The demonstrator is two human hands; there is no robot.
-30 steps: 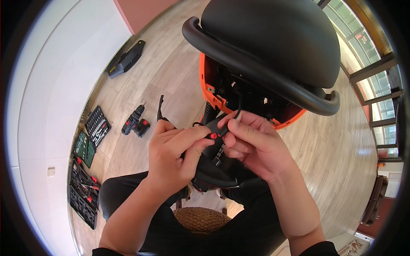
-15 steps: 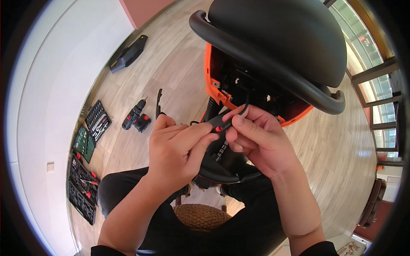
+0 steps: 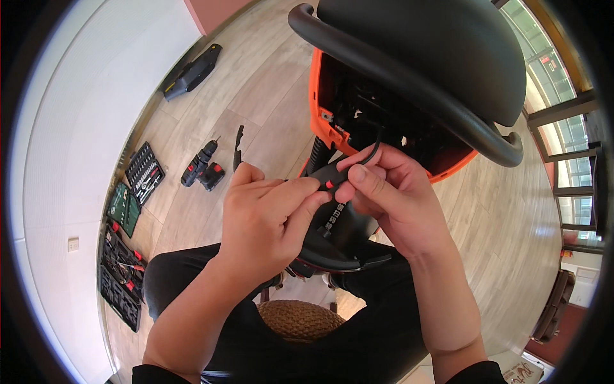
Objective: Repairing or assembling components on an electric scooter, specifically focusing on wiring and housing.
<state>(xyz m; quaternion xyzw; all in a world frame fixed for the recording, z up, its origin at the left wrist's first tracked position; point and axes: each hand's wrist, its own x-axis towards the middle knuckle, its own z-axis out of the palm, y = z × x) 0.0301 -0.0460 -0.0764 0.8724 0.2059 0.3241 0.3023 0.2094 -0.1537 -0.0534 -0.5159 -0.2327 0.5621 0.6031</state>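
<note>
In front of me is a scooter-like machine with a black seat (image 3: 422, 57), a black grab rail (image 3: 396, 77) and an opened orange body shell (image 3: 320, 115). My left hand (image 3: 265, 214) pinches one end of a black cable connector (image 3: 330, 184) that carries a red band. On its other side, my right hand (image 3: 403, 198) grips the connector's cable end between thumb and fingers. From there a black cable (image 3: 373, 153) curves up toward the dark cavity of the body. Fingers cover much of the connector, so how its halves sit is hidden. A thin black strip (image 3: 239, 144) rises behind my left hand; whether I hold it is unclear.
On the wooden floor to the left lie a cordless drill (image 3: 202, 168), a socket set (image 3: 146, 174), a green case (image 3: 125, 208) and an open black tool case (image 3: 120, 281). A long black part (image 3: 195, 70) rests by the wall. A woven stool (image 3: 297, 320) shows between my legs.
Both hands keep their pinch on the connector, with only slight finger shifts. The machine sits a little higher and further right in the view.
</note>
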